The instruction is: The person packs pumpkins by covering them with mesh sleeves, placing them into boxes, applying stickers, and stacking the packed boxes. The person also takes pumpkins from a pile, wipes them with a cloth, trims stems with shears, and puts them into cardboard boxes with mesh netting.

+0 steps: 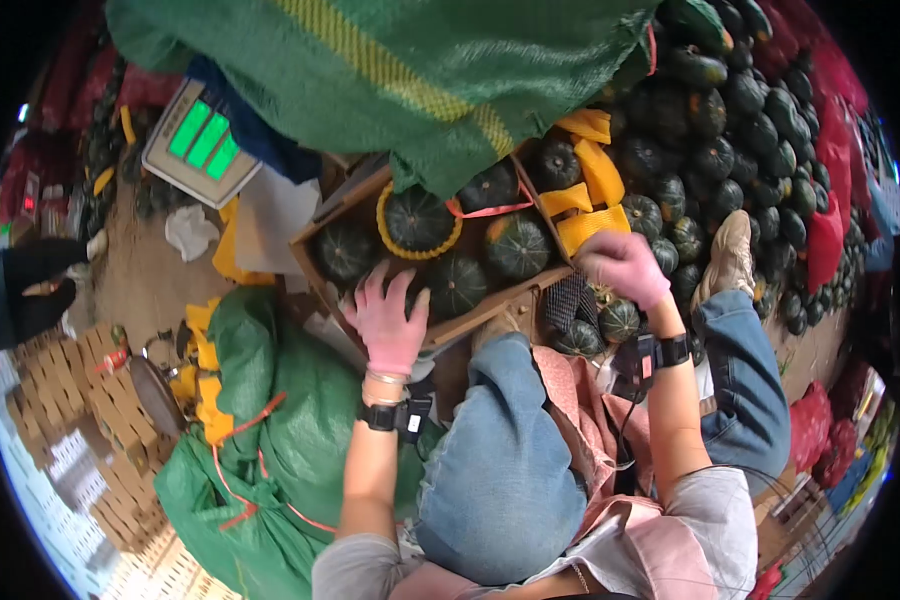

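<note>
A cardboard box (440,333) in front of me holds several dark green squashes (457,285). One squash (417,220) in it has a yellow foam net sleeve (382,225) around it. My left hand (385,315), in a pink glove, has its fingers spread over the box's near left part, touching a squash there. At the box's right corner is my right hand (622,268), also gloved, with its fingers curled in. What it grips, if anything, is hidden. Yellow foam sleeves (590,228) lie just beyond it. A green woven sack (400,80) overhangs the box's far side.
A scale (202,142) with lit green displays stands at the far left. Squashes (710,140) are heaped at right. Another green sack (300,380) lies left of my knee. Stacked cardboard pieces (90,390) and another person's leg (35,290) are at far left.
</note>
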`<state>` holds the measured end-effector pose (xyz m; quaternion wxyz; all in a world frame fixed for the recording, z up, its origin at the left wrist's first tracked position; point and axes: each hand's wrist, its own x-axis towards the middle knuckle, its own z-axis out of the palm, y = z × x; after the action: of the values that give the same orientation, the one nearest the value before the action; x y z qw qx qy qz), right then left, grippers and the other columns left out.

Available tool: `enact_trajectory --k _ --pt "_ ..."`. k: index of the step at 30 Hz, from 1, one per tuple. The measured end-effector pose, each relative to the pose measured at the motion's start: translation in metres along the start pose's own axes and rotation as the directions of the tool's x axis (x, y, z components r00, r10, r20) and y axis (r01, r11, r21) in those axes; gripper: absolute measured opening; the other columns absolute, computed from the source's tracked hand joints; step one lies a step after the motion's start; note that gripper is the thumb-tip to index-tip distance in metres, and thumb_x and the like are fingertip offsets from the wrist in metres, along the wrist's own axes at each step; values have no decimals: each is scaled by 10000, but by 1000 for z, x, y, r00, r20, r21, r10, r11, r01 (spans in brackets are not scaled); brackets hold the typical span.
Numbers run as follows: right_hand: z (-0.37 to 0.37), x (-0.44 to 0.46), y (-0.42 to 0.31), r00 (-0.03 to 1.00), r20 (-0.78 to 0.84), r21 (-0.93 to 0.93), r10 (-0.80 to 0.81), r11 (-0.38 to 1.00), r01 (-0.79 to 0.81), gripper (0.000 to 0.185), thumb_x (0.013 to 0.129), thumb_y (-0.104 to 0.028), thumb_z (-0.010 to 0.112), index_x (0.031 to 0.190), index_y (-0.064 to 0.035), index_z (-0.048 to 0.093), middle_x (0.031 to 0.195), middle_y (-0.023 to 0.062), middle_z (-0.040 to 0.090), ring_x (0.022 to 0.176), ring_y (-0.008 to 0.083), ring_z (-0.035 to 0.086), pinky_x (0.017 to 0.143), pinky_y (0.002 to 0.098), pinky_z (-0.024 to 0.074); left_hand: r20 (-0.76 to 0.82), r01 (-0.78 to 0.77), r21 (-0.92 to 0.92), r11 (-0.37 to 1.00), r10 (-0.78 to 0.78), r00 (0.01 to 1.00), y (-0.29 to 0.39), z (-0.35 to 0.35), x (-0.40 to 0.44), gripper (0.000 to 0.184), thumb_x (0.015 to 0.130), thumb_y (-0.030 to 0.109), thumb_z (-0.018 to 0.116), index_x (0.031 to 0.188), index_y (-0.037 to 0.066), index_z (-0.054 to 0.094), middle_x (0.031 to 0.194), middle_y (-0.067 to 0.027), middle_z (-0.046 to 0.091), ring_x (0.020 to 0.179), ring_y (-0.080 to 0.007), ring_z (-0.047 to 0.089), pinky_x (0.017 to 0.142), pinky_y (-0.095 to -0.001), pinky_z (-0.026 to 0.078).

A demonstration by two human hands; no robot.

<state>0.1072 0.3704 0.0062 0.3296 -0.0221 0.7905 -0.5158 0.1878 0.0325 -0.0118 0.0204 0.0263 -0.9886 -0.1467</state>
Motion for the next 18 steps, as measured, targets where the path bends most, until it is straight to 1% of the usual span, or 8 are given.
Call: enact_trajectory --k 1,2,5,7,10,14,16,18 --pt "-3 7 26 973 -229 -480 -12 871 -102 271 746 -159 694 998 -74 641 1002 113 619 914 237 595 786 345 500 -34 -49 -18 999 48 998 9 -5 6 346 732 320 679 1047 190 623 1185 -37 539 1068 -276 487 918 -444 351" --pt "-4 13 52 901 -408 -805 -147 524 -279 326 725 -152 701 1037 -100 623 1053 115 589 957 272 571 787 373 497 -1 -83 -139 987 83 997 16 -7 12 337 727 300 680 1035 173 628 1120 -40 562 1029 -281 504 883 -427 378" --pt "-18 25 97 950 -199 -951 -240 281 -128 393 678 -173 688 1065 -180 618 1112 81 545 1035 288 506 772 410 456 164 -220 -285 933 274 948 30 -2 24 305 729 276 672 994 130 631 1031 -63 590 963 -283 534 826 -401 421" --pt "-26 23 104 909 -233 -924 -345 369 -97 190 702 -247 652 841 -118 643 958 63 570 943 280 520 725 418 437 242 -330 -389 860 441 864 36 -3 32 286 732 267 668 969 111 632 994 -75 602 934 -284 546 803 -395 439" --pt "-14 -18 20 938 -296 -686 -182 723 -77 246 735 -291 618 650 -63 578 749 84 540 805 283 531 666 418 435 190 -386 -601 700 594 782 58 -7 41 269 748 296 683 892 78 621 942 -88 609 877 -291 563 779 -385 460" --pt "42 -42 -53 924 -233 -639 -302 764 89 294 727 -304 624 639 -32 555 706 110 524 728 267 532 655 386 449 -56 -516 -705 487 687 725 104 -10 45 479 643 437 770 871 70 565 890 -98 584 838 -296 557 758 -387 459" --pt "56 -44 -62 978 -205 13 -45 999 49 328 770 -331 611 699 -12 581 774 113 545 745 235 533 672 348 437 -15 -473 -724 502 674 738 114 -14 47 493 639 445 770 853 55 557 846 -115 559 795 -315 534 719 -394 451" --pt "58 -44 -60 981 -100 395 -165 899 191 394 755 -366 656 858 0 553 864 59 534 787 148 505 714 282 423 10 -480 -693 537 673 739 108 -28 52 462 703 438 727 850 35 556 796 -141 522 737 -334 508 665 -401 430"
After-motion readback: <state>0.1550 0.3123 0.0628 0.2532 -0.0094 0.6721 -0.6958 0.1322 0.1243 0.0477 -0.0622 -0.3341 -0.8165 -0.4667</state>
